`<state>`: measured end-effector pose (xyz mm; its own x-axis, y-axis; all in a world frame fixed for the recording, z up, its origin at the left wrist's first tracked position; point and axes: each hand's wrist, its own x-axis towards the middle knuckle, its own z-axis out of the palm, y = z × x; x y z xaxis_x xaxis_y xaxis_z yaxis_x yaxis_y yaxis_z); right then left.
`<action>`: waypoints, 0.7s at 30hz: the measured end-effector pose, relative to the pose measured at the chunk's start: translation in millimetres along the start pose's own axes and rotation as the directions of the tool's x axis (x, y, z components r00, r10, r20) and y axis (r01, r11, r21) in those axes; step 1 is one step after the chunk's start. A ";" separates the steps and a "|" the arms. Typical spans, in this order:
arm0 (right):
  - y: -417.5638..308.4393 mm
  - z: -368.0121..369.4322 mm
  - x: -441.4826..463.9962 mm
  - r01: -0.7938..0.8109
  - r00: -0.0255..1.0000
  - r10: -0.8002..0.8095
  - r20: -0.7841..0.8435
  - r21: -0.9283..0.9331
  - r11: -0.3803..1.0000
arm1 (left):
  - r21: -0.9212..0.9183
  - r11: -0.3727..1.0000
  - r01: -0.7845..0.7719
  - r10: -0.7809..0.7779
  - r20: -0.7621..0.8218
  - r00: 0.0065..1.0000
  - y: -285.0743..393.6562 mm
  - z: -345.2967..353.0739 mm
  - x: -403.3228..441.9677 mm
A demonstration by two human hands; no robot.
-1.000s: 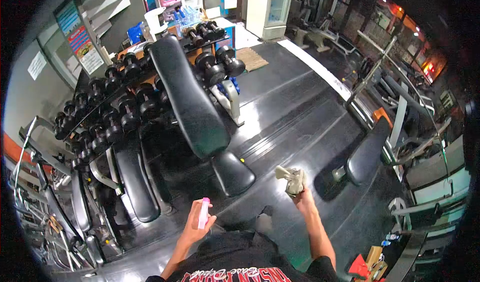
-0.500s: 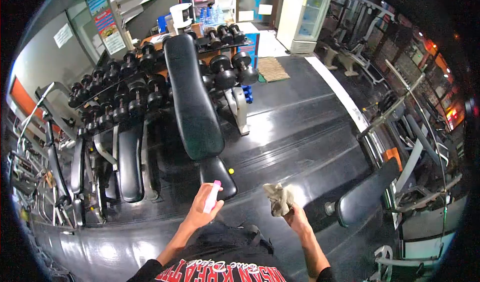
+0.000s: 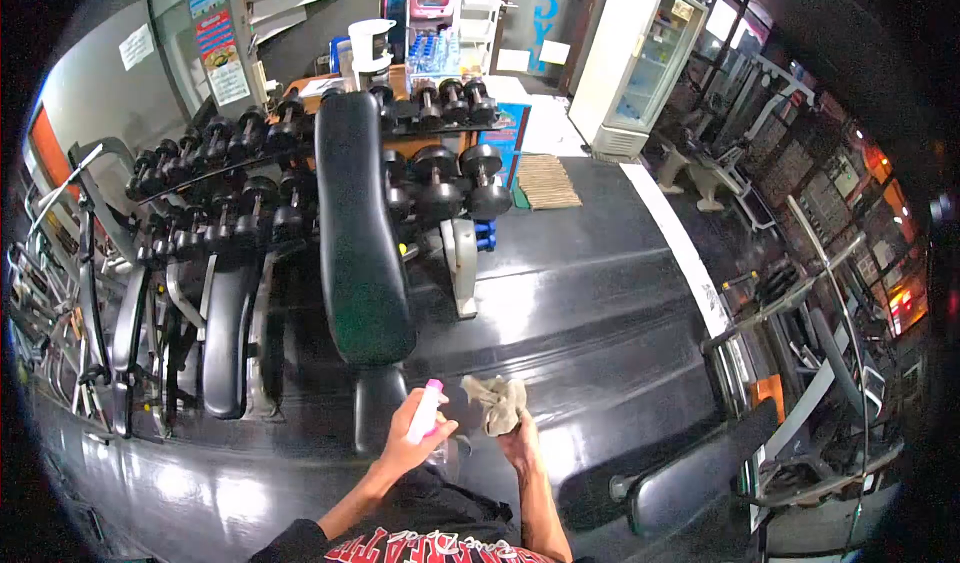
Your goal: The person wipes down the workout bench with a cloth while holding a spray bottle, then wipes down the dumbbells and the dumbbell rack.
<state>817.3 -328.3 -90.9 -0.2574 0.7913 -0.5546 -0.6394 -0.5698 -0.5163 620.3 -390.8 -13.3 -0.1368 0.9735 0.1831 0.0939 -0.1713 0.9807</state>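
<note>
My left hand (image 3: pixel 405 439) is wrapped around a spray bottle with a white head (image 3: pixel 425 413) and a pink tip; most of its body is hidden below my fingers. A crumpled grey-beige cloth (image 3: pixel 499 403) is gripped in my right hand (image 3: pixel 520 447), its loose end hanging toward the left. The two hands are apart, close in front of my torso. Just beyond my left hand stands a black padded weight bench (image 3: pixel 362 253) with its backrest raised; neither hand touches it.
Racks of black dumbbells (image 3: pixel 437 178) stand behind the bench. More benches (image 3: pixel 230 333) are at the left, and another padded bench (image 3: pixel 690 473) is at the lower right. A glass-door fridge (image 3: pixel 640 73) and a slatted mat (image 3: pixel 548 181) lie farther back on the dark floor.
My view has shifted, so the bench sits lower and farther left. The cloth in my right hand has come nearer to the spray bottle in my left. Both grips are kept.
</note>
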 end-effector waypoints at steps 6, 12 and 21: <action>-75.9 23.9 65.1 -0.018 0.989 0.034 0.147 -0.109 0.994 | -0.029 0.984 -0.176 0.169 -0.165 0.972 -11.8 36.5 96.2; -143.8 26.0 123.0 0.025 0.998 -0.023 0.064 -0.021 0.999 | 0.240 0.887 -0.395 0.417 -0.051 0.907 -18.6 24.5 183.0; -185.5 62.5 234.0 0.097 0.989 -0.041 0.139 -0.430 0.898 | 0.045 0.997 0.058 -0.048 -0.196 0.979 -45.6 14.9 255.3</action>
<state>830.4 -23.5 -84.1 -0.3290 0.8371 -0.4371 -0.2872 -0.5297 -0.7981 595.9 -132.3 -12.3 -0.3319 0.9320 0.1458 0.1298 -0.1080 0.9856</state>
